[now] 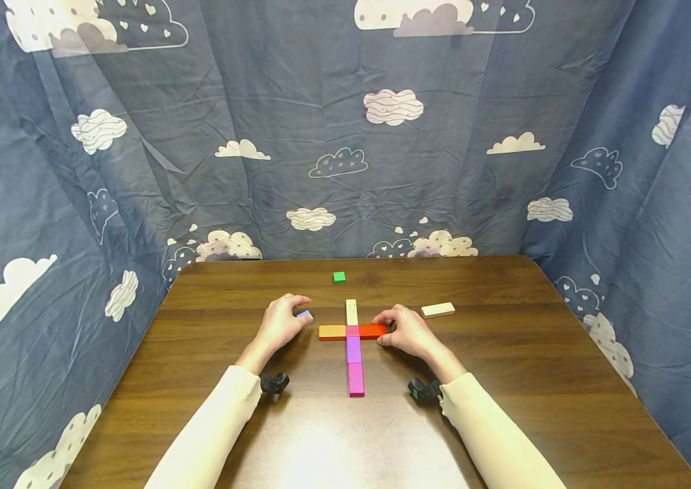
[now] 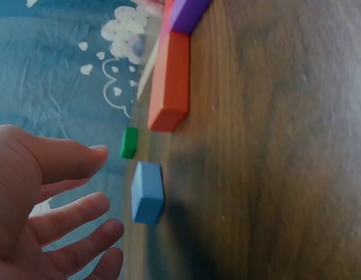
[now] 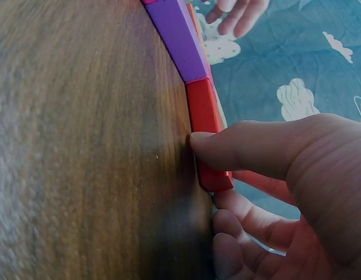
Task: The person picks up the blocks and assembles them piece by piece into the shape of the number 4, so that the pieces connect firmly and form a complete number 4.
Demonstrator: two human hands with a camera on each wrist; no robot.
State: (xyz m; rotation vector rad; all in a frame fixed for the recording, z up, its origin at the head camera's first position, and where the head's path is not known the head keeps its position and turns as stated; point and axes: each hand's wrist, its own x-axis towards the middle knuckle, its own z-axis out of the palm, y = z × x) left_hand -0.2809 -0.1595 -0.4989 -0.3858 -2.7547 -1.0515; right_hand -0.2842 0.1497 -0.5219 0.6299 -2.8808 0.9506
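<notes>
A cross of coloured blocks lies flat on the table. Its left arm is an orange block [image 1: 331, 332], its centre a pink square [image 1: 352, 331], its far end a pale yellow block [image 1: 351, 311]. A purple block [image 1: 354, 349] and a magenta block [image 1: 356, 379] run toward me. On the right, my right hand [image 1: 409, 331] pinches the outer end of a red block [image 3: 204, 105] between thumb and fingers. My left hand [image 1: 278, 324] is beside a small blue block [image 2: 148, 192], fingers spread and loosely bent; a gap separates them in the left wrist view.
A small green block [image 1: 339, 277] sits near the table's back edge. Off to the right of the cross lies a white block [image 1: 437, 310]. A cloud-patterned curtain [image 1: 321, 102] hangs behind the wooden table [image 1: 198, 407] and along its sides.
</notes>
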